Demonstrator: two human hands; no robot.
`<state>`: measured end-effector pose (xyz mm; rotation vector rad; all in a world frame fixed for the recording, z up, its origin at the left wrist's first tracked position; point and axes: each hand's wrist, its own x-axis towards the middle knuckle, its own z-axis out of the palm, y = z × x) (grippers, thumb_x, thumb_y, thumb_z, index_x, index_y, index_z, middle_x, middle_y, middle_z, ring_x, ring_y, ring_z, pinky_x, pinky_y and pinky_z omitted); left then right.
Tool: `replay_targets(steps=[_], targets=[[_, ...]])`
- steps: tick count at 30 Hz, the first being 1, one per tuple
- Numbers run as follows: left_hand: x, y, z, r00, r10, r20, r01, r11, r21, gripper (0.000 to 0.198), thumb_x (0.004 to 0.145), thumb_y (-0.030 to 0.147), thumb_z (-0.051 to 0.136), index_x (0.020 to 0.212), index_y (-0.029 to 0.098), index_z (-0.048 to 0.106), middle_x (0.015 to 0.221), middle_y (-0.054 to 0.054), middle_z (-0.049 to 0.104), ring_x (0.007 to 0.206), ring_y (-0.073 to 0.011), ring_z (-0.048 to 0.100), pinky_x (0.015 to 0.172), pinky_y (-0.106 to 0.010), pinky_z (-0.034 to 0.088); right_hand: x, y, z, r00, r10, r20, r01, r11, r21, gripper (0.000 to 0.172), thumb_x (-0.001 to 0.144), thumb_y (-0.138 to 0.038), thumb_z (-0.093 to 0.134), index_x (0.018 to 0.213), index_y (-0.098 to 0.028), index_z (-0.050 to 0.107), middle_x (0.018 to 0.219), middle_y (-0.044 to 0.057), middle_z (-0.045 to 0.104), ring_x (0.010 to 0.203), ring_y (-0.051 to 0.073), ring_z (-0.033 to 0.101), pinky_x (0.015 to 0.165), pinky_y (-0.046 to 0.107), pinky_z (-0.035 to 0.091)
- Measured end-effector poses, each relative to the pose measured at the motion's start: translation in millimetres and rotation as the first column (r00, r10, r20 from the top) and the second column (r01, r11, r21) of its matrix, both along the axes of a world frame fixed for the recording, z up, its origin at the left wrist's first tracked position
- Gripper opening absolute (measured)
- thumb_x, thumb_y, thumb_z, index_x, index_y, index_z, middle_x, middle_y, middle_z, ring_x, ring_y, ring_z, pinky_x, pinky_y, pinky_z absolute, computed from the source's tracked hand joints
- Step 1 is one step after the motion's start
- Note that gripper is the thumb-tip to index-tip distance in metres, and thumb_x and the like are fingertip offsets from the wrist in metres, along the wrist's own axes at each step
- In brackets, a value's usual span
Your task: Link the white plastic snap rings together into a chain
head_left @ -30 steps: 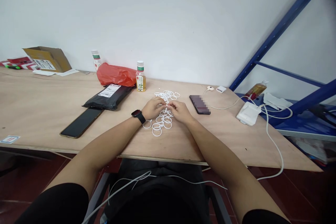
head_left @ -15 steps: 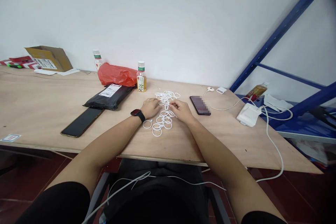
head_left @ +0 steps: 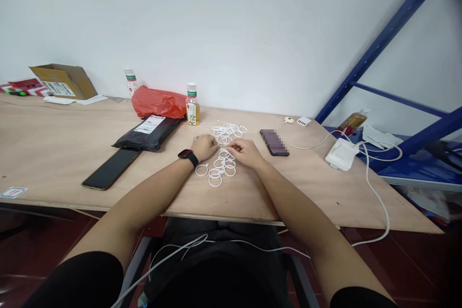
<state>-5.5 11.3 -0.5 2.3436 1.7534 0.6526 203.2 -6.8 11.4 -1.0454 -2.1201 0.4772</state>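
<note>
White plastic rings with small eyelets, like curtain rings, lie on the table between my hands. A farther heap of rings (head_left: pixel 228 129) is behind my fingertips, and a nearer cluster of rings (head_left: pixel 216 173) spreads towards me. My left hand (head_left: pixel 205 147), with a dark watch on the wrist, rests at the left of the rings. Its fingers are curled and closed, and what they hold is hidden. From the right comes my right hand (head_left: pixel 247 152), thumb and forefinger pinched on a white ring at the near end of the heap. One single ring (head_left: pixel 201 170) lies apart, near my left wrist.
Left of the hands are a black parcel (head_left: pixel 147 134), a phone (head_left: pixel 110 169), a red plastic bag (head_left: pixel 159 101) and a drink bottle (head_left: pixel 192 106). Rightward lie another phone (head_left: pixel 275 143), a white charger (head_left: pixel 339 155) and cables. A blue metal frame (head_left: pixel 382 43) stands at the right.
My right fingertips have moved slightly left and nearer to me, over the upper end of the near cluster. The ring that stood upright between my hands no longer shows there.
</note>
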Motion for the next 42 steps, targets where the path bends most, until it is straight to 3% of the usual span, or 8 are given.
replay_targets(steps=[5,10,15,19,23,26,32,42], targets=[[-2.1,3.4,-1.8,0.995,0.015,0.095,-0.023,0.996,0.082,0.019,0.085,0.037,0.06,0.079,0.02,0.066,0.089,-0.005,0.072,0.089,-0.0239,0.064,0.086,-0.037,0.046,1.2,2.0,-1.2,1.0,-0.023,-0.005,0.023,1.0,0.009,0.011,0.085,-0.029,0.064,0.085,-0.021,0.072,0.078,0.001,0.073,0.066,0.014,0.064,0.064,0.024,0.047],[-1.8,6.1,-3.8,0.961,-0.074,0.268,-0.004,0.96,0.278,0.013,0.083,0.03,0.066,0.075,0.019,0.066,0.107,-0.008,0.071,0.103,-0.0241,0.065,0.094,-0.038,0.049,2.4,4.6,-3.4,0.999,-0.047,-0.006,0.047,0.999,0.027,0.011,0.085,-0.029,0.063,0.087,-0.022,0.072,0.08,0.001,0.074,0.068,0.014,0.065,0.065,0.025,0.048],[3.0,1.4,-2.4,0.88,-0.31,0.36,0.154,0.903,0.401,0.016,0.084,0.031,0.068,0.077,0.018,0.069,0.115,-0.01,0.07,0.108,-0.0229,0.066,0.098,-0.04,0.051,4.9,7.1,-5.0,0.995,-0.092,-0.035,0.093,0.994,0.054,0.02,0.088,-0.03,0.059,0.103,-0.022,0.071,0.083,0.002,0.073,0.069,0.015,0.064,0.066,0.026,0.048],[10.0,-7.9,0.9,0.828,-0.477,0.296,0.307,0.826,0.472,0.016,0.086,0.033,0.067,0.082,0.018,0.07,0.119,-0.011,0.069,0.108,-0.0218,0.067,0.097,-0.039,0.053,8.5,9.7,-3.7,0.986,-0.136,-0.096,0.142,0.988,0.059,0.03,0.092,-0.032,0.054,0.116,-0.021,0.067,0.087,0.004,0.073,0.073,0.016,0.065,0.068,0.027,0.048],[13.2,-12.7,3.4,0.765,-0.606,0.217,0.44,0.738,0.511,0.015,0.087,0.032,0.066,0.086,0.018,0.069,0.119,-0.012,0.068,0.11,-0.0209,0.066,0.097,-0.038,0.054,8.7,10.8,-3.3,0.988,-0.08,-0.133,0.085,0.996,0.035,0.031,0.094,-0.036,0.05,0.113,-0.021,0.069,0.09,0.005,0.073,0.078,0.017,0.066,0.07,0.027,0.049],[12.1,-11.7,3.4,0.762,-0.617,0.196,0.453,0.725,0.519,0.015,0.087,0.031,0.066,0.093,0.018,0.068,0.12,-0.013,0.067,0.111,-0.0208,0.066,0.097,-0.038,0.054,6.9,10.8,-4.4,0.984,-0.036,-0.175,0.04,0.999,0.022,0.029,0.093,-0.035,0.051,0.108,-0.021,0.071,0.092,0.005,0.073,0.079,0.017,0.065,0.069,0.027,0.049],[11.0,-7.9,1.0,0.8,-0.588,0.12,0.464,0.732,0.499,0.016,0.089,0.033,0.064,0.094,0.019,0.067,0.119,-0.011,0.069,0.111,-0.0217,0.066,0.096,-0.04,0.054,4.6,10.0,-5.9,0.967,-0.069,-0.244,0.072,0.997,0.006,0.02,0.086,-0.031,0.058,0.095,-0.019,0.071,0.083,0.003,0.071,0.068,0.014,0.062,0.064,0.025,0.048],[12.4,-12.5,9.4,0.81,-0.579,0.099,0.492,0.761,0.423,0.022,0.09,0.034,0.062,0.105,0.02,0.069,0.117,-0.009,0.07,0.111,-0.0225,0.064,0.1,-0.042,0.05,3.0,4.6,-1.1,0.975,-0.105,-0.198,0.107,0.994,-0.002,0.014,0.081,-0.031,0.06,0.083,-0.019,0.067,0.072,0.001,0.065,0.059,0.012,0.055,0.058,0.023,0.043]])
